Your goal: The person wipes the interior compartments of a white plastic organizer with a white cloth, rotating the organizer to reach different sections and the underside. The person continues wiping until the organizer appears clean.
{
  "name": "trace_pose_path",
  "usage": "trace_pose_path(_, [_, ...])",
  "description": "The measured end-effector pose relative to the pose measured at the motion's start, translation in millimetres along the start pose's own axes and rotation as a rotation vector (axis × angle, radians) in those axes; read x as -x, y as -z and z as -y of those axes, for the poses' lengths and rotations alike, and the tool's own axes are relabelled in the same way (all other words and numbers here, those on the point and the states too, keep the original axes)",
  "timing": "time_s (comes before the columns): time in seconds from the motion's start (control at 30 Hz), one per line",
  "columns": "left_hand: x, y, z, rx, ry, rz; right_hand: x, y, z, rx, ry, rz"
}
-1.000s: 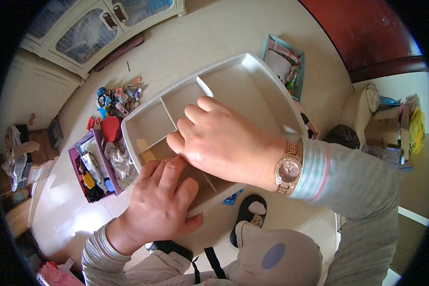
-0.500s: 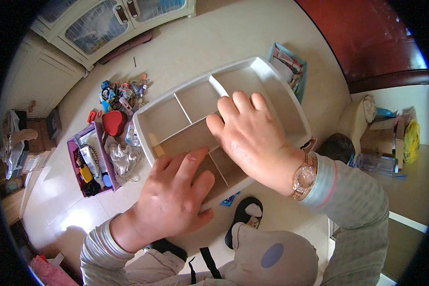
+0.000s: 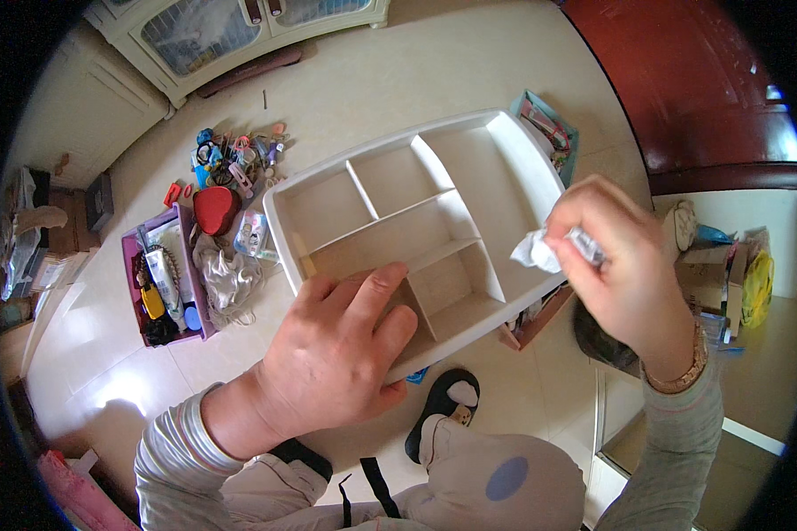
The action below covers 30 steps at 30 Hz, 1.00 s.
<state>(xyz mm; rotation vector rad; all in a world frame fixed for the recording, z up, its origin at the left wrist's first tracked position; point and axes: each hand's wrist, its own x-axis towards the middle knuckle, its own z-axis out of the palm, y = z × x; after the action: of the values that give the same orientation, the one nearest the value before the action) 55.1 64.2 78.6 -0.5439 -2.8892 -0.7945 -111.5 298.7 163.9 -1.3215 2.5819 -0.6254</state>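
A white plastic tray (image 3: 496,190), split into several compartments by thin dividers, is tilted in front of me above the floor. My left hand (image 3: 341,350) grips its near left edge, with fingers reaching over the rim and covering part of a compartment. Crumpled white tissue (image 3: 535,252) is pinched in my right hand (image 3: 613,265), which is raised at the tray's right rim and slightly blurred. No loose items show in the visible compartments.
On the floor at left stand a purple basket (image 3: 203,288) of small goods, a red heart-shaped box (image 3: 216,211), white satiny cloth (image 3: 228,273) and a pile of trinkets (image 3: 239,159). A teal bin (image 3: 570,165) sits behind the tray; a dark bag (image 3: 598,336) is at right.
My right hand has left the inside of the tray and moved right, and the white tissue now shows in it. My left hand keeps its hold on the tray.
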Motion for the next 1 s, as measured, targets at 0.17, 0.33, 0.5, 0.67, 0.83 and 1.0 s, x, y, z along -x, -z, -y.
trace_pose_path(0.17, [-0.4, 0.4, -0.3, 0.008, 0.009, 0.013, -1.8, -36.6, 17.5, 0.074, 0.341, 0.246])
trace_pose_path(0.33, [-0.2, 1.4, 0.2, 0.010, 0.001, 0.021, -5.9, -50.0, 27.7, 0.637, 0.527, 0.649])
trace_pose_path(0.5, [2.4, 3.9, 3.6, -0.006, -0.032, 0.067, -10.4, -60.1, 38.8, 1.008, 0.584, 0.864])
trace_pose_path(0.67, [3.8, 3.3, 3.2, -0.033, -0.062, 0.050, -20.0, -53.4, 46.3, 0.992, 0.574, 1.011])
trace_pose_path(0.83, [5.5, -4.2, 3.4, 0.015, -0.018, 0.036, -19.7, -48.1, 42.6, 0.852, 0.605, 0.962])
trace_pose_path(1.0, [5.4, -7.8, 3.2, 0.010, -0.017, 0.040, -10.7, -55.4, 41.1, 0.777, 0.597, 0.765])
